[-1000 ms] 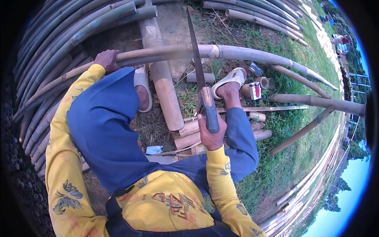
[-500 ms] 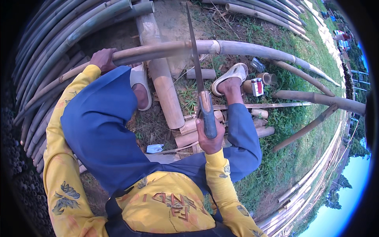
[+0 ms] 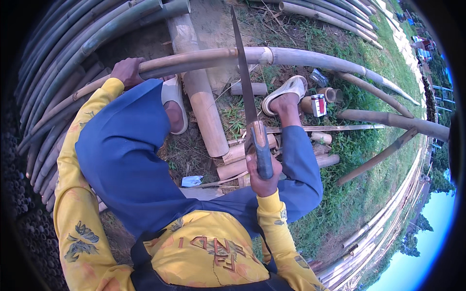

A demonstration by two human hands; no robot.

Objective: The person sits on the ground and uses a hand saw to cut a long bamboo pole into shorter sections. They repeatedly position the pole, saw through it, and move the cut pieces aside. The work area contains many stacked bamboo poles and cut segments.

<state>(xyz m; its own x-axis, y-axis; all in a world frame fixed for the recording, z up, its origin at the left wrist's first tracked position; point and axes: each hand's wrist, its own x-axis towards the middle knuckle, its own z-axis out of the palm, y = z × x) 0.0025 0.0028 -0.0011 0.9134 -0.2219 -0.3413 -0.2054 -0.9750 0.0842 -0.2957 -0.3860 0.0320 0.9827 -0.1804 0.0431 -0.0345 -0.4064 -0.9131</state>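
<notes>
Here's the ground, bare brown dirt up the middle and green grass spreading right. Straight down the centre lies a thick, pale tan bamboo log, and just right of it a short grey-brown bamboo offcut. Below, look, a jumble of tan cut bamboo pieces, with a thin, pale split-bamboo strip running off right. A crumpled white-and-blue wrapper sits lower left of them. Two cream slippers, feet in them, are planted either side of the log! Top right, long tan-grey bamboo poles lie side by side; lower right, slender pale poles stretch across grass and dirt.
</notes>
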